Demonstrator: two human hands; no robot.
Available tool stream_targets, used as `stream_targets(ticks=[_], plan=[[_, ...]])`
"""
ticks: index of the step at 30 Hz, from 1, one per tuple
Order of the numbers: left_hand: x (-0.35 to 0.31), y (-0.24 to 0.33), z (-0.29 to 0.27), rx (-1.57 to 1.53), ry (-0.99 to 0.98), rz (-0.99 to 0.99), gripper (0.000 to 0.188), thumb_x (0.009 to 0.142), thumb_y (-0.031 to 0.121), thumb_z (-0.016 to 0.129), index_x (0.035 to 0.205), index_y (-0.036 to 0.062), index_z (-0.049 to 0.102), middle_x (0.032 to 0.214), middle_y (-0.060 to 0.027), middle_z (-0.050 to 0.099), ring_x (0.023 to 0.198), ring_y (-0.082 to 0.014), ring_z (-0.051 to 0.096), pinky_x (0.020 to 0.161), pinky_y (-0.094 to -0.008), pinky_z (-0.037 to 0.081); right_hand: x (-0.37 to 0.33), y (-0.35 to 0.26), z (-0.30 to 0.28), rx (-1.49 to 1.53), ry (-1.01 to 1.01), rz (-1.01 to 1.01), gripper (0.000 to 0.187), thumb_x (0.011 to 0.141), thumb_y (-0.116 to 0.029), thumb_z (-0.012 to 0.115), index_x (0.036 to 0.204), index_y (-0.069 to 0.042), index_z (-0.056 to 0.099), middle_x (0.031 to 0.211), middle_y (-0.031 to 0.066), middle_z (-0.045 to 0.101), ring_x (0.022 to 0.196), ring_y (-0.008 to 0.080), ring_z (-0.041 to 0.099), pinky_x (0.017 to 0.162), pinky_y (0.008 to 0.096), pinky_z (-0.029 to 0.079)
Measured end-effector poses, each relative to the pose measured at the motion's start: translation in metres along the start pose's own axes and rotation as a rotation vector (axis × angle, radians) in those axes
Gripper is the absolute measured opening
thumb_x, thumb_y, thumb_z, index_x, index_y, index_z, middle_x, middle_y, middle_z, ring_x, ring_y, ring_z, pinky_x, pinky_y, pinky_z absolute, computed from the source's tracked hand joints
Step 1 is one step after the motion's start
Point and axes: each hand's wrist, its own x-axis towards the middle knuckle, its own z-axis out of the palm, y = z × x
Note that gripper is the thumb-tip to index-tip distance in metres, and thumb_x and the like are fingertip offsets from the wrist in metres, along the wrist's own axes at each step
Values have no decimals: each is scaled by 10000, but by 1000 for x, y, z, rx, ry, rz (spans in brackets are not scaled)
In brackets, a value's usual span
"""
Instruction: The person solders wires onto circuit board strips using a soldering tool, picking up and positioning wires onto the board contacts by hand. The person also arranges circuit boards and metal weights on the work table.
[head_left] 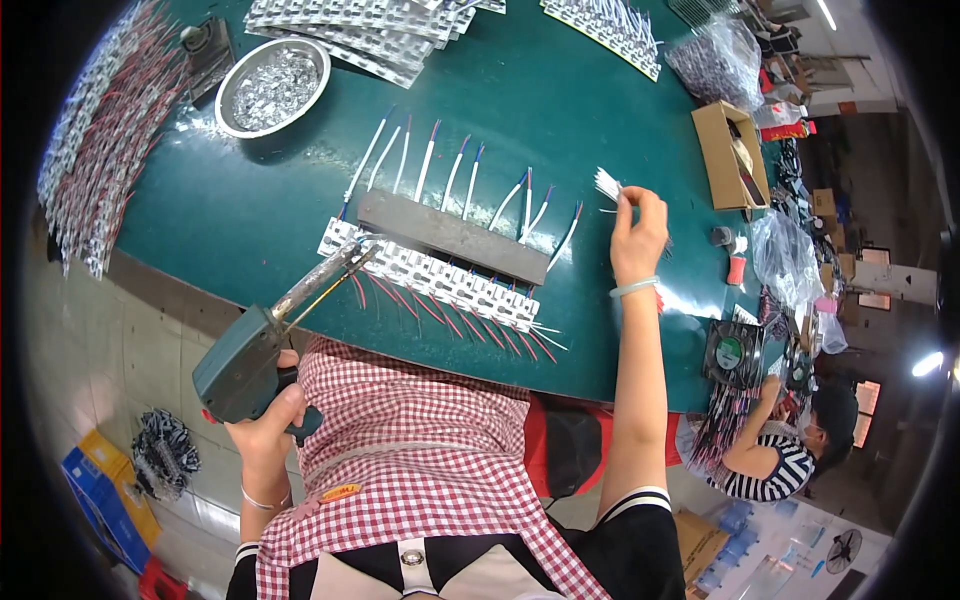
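Note:
My left hand is wrapped round the handle of a green soldering gun. Its long metal tip reaches to the left part of a white circuit board panel at the table's near side. Thin red wires stick out from the panel's near edge. Across the far side of the panel lies a grey metal bar, and several white cables with coloured ends fan out beyond it. To the right, above the table, my right hand pinches a small bunch of white wires.
A metal bowl of small silvery pieces stands at the far left, beside heaped wired boards. More panels lie at the back. On the right are a cardboard box, a small fan and a co-worker.

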Motion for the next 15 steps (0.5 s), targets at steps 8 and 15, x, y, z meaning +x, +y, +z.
stream_targets(ticks=[8, 15], plan=[[-2, 0, 2, -11, 4, -15, 527, 776, -84, 711, 1280, -54, 559, 1093, -178, 662, 639, -126, 578, 507, -248, 455, 7, -16, -13, -95, 103, -67, 70, 887, -32, 672, 945, -65, 653, 902, 74, 655, 879, 285, 621, 765, 395, 474], [1, -2, 3, 21, 26, 6, 545, 780, -36, 727, 1299, -39, 560, 1072, -184, 678, 579, -121, 564, 473, -244, 439, -11, -12, -11, -88, -19, -10, 57, 899, -13, 654, 944, -32, 625, 880, 105, 638, 816, 297, 629, 717, 401, 502]])
